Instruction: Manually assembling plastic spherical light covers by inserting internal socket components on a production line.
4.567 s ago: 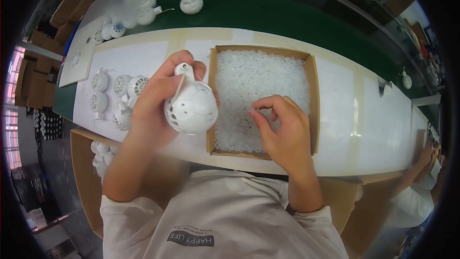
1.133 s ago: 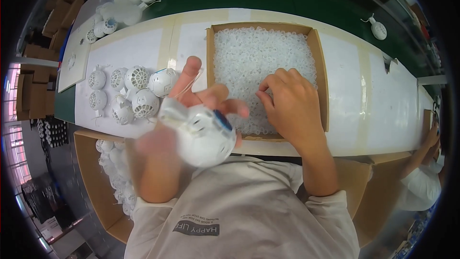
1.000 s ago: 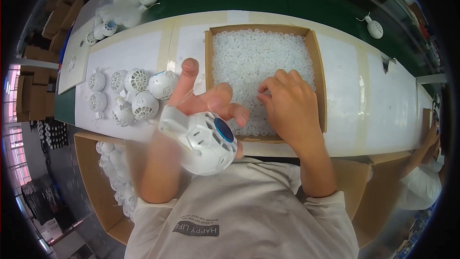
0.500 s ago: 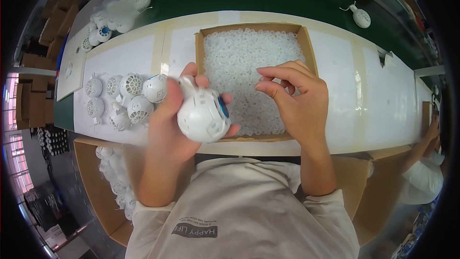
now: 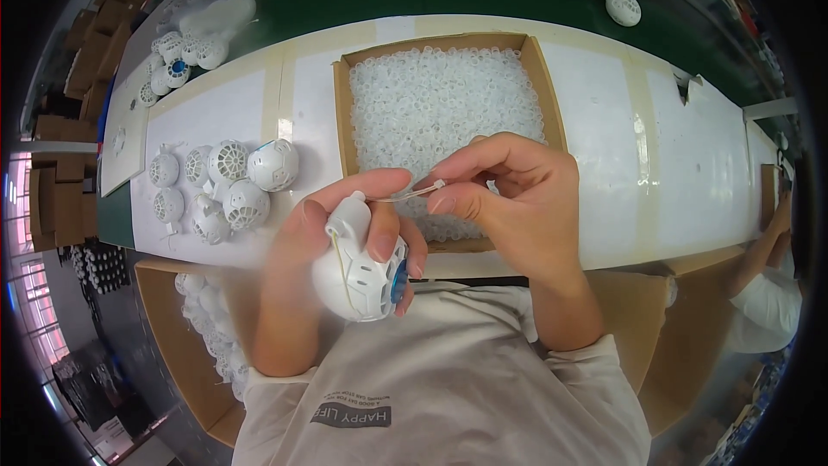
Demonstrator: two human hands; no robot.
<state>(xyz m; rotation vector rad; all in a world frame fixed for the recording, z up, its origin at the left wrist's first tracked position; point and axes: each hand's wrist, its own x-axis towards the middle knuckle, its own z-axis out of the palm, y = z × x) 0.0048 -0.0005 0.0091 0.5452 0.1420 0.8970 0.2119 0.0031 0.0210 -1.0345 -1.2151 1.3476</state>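
My left hand (image 5: 302, 229) is closed around a white ball-shaped fan housing (image 5: 352, 286) with a short neck and a blue round part on its right side. It is held low, in front of my shirt. From the top of the neck a thin cable (image 5: 405, 196) runs right to my right hand (image 5: 539, 203). Thumb and forefinger of that hand pinch the cable near its small white connector (image 5: 439, 184). Behind the right hand is a shallow cardboard box (image 5: 554, 112) filled with small clear plastic rings (image 5: 440, 99).
Several white housings (image 5: 231, 161) with lattice fronts sit on the white table (image 5: 604, 121) at left. More are heaped at the far left; one lone housing (image 5: 623, 9) lies on the green surface beyond. A carton (image 5: 164, 319) of white parts stands lower left. Another person (image 5: 768, 293) is at far right.
The housing has come down toward my shirt and turned so its neck and cable show. My right hand, empty before, now pinches the cable beside my left fingers.
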